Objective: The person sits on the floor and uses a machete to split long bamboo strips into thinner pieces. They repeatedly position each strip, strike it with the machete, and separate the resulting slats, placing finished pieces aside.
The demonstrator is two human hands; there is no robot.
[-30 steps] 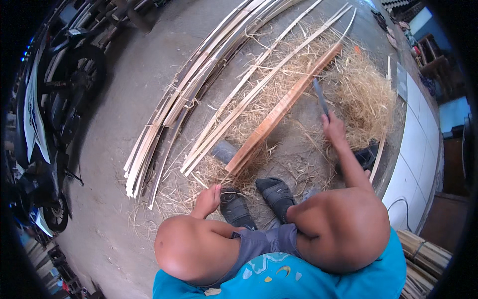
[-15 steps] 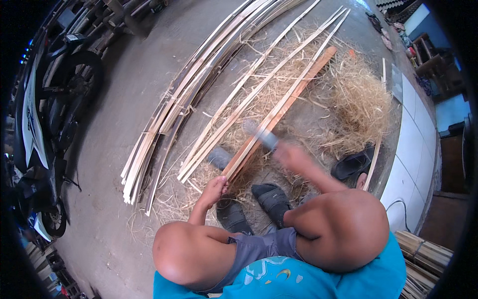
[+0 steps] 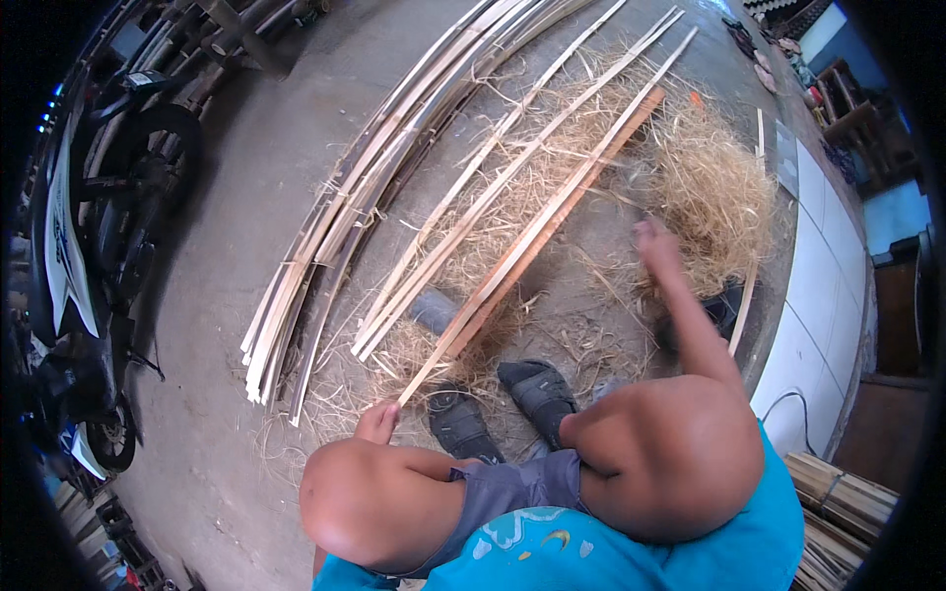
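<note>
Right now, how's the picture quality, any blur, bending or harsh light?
Head view: the right hand is smeared with motion blur, while the left hand at the bamboo strip is sharp; fisheye bends the long strips and blacks out the corners; sunlight is bright on the straw pile, and the motorcycle sits in shade.

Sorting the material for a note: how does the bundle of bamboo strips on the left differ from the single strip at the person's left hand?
The bundle of bamboo strips lies stacked many together, untouched; the single strip lies alone, its near end at the left hand. The bundle lies on bare concrete floor, the single strip over loose straw-like shavings. Both are long, pale and run the same diagonal way.
</note>
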